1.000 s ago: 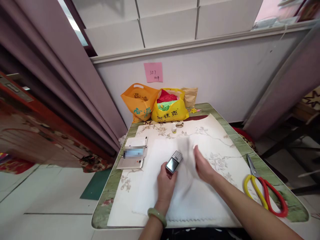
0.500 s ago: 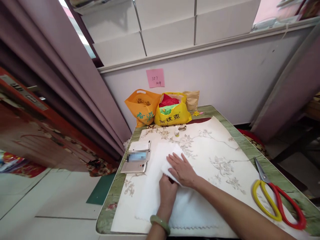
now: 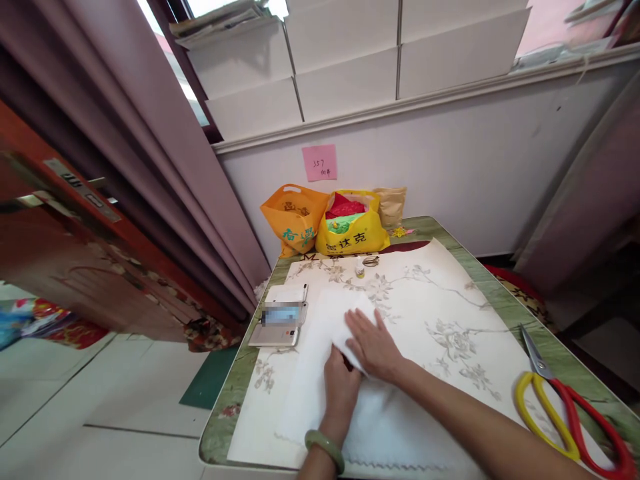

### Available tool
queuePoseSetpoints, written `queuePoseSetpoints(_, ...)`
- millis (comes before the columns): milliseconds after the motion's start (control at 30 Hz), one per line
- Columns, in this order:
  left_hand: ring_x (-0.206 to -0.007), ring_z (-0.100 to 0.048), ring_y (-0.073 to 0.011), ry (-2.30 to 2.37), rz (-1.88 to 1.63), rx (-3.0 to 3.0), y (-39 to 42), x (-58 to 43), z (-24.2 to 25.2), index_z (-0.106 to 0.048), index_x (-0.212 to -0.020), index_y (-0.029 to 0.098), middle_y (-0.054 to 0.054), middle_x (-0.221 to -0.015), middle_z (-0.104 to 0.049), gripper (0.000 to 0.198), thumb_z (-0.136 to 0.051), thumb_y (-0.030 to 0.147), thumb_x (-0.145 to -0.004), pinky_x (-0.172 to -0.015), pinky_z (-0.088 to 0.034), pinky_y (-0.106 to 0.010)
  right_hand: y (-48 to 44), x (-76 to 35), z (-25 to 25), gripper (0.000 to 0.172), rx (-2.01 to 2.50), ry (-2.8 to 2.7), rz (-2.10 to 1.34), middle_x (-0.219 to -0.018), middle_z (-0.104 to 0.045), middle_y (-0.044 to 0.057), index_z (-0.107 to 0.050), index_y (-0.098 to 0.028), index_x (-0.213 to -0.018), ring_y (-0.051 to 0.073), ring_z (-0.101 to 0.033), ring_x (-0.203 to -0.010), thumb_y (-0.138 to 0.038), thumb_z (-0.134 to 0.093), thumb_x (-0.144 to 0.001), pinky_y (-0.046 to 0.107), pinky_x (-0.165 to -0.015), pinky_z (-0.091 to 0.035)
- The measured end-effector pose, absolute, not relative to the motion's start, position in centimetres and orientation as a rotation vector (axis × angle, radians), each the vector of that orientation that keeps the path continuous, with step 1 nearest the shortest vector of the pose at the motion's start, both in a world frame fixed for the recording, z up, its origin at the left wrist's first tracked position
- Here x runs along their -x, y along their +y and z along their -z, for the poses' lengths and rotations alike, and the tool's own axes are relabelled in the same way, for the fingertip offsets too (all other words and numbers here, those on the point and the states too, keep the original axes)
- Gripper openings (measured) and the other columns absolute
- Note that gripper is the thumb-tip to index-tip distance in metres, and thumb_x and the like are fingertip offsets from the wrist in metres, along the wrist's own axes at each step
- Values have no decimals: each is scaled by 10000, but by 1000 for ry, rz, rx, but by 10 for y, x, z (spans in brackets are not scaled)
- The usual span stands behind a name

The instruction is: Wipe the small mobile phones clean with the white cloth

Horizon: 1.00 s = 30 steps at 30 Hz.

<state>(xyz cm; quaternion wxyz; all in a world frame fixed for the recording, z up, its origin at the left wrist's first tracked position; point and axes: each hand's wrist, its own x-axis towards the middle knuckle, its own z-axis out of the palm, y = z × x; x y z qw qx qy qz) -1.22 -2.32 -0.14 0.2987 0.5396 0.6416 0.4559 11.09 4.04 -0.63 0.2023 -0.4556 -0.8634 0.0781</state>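
Observation:
A thin white cloth [image 3: 305,393] with a scalloped lower edge lies folded over itself on a floral-patterned sheet. My right hand [image 3: 373,343] rests flat on the folded part, fingers stretched out and palm down. Just below and left of it, my left hand [image 3: 343,383] is closed at the fold's edge, with its fingers curled under the cloth. A dark gap shows between thumb and cloth; the fingertips themselves are hidden. On the left wrist sits a green bangle [image 3: 325,451].
Large scissors [image 3: 555,390] with yellow and red handles lie at the right. Several phones [image 3: 277,317] are at the left. A small bottle [image 3: 360,268], an orange bag [image 3: 295,217], a yellow bag [image 3: 353,230] and a brown pouch [image 3: 393,207] stand toward the back wall.
The whole view has shifted, so the scene sits a little further right and lower. Both hands keep nearly the same pose on the cloth.

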Motion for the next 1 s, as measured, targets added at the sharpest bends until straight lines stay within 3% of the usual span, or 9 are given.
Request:
queuePoseSetpoints(67,-774,-652,-216,1692,-1225,-1450,-23,12,2,-595,-1070,144,-84,-861,-702,370,-609,223,-709,-688,-499,-307,42,-111,9,530,1172,-2469,-231,-1525,-336,37,-260,-256,-1502,219,-258,-1427,-424,-270,-999,492,-1172,-103)
queuePoseSetpoints(200,-574,-578,-155,1706,-1196,-1394,-23,11,2,-554,-1125,153,6,-687,-645,438,-627,251,-704,-555,-446,-254,44,-112,12,548,1475,-2271,-184,-1521,-330,104,-237,-174,-1510,263,-273,-1419,-378,-244,-1002,554,-1152,-99)
queuePoseSetpoints(333,-643,-604,-170,1666,-1220,-1379,-24,10,0,-567,-1062,149,-28,-762,-672,377,-638,274,-714,-593,-456,-263,48,-117,12,540,1261,-2436,-238,-1533,-318,52,-250,-238,-1506,220,-238,-1434,-415,-273,-997,505,-1167,-114)
queuePoseSetpoints(500,-602,-578,-159,1690,-1172,-1400,-24,9,-4,-543,-1147,166,-9,-742,-657,444,-639,364,-760,-581,-456,-269,65,-127,13,550,1510,-2233,-490,-1527,-325,86,-287,-195,-1491,244,-239,-1433,-427,-271,-993,588,-1145,-87)
queuePoseSetpoints(600,-628,-593,-156,1662,-1186,-1399,-24,9,-5,-553,-1131,173,-16,-777,-662,421,-637,362,-764,-596,-466,-265,68,-147,5,565,1383,-2012,-756,-1470,-435,79,-411,-202,-1430,225,-356,-1381,-505,-264,-978,503,-1143,-219)
queuePoseSetpoints(767,-616,-583,-143,1642,-1205,-1390,-23,8,-4,-547,-1147,174,-2,-759,-653,463,-658,361,-739,-579,-465,-249,30,-207,-20,453,1573,-1691,-733,-1144,-680,57,-636,-257,-1106,239,-625,-1048,-595,-444,-876,367,-870,-480)
queuePoseSetpoints(867,-588,-573,-141,1681,-1192,-1390,-22,7,-5,-559,-1143,169,6,-714,-643,480,-668,378,-724,-548,-448,-241,-11,-235,-29,415,1762,-1894,-677,-896,-696,14,-619,-266,-982,210,-647,-759,-607,-608,-745,313,-653,-454)
queuePoseSetpoints(933,-576,-565,-140,1707,-1182,-1398,-21,7,-6,-565,-1140,166,8,-696,-637,489,-674,384,-716,-544,-443,-242,-35,-244,-29,430,1832,-2010,-629,-863,-680,-11,-586,-267,-980,197,-631,-705,-557,-685,-679,288,-597,-408)
queuePoseSetpoints(1000,-565,-550,-137,1726,-1176,-1409,-21,6,-6,-564,-1149,167,14,-682,-626,499,-674,386,-715,-548,-440,-245,-52,-246,-27,318,1857,-2081,-568,-863,-672,-21,-558,-269,-978,192,-632,-704,-463,-645,-742,275,-587,-379)
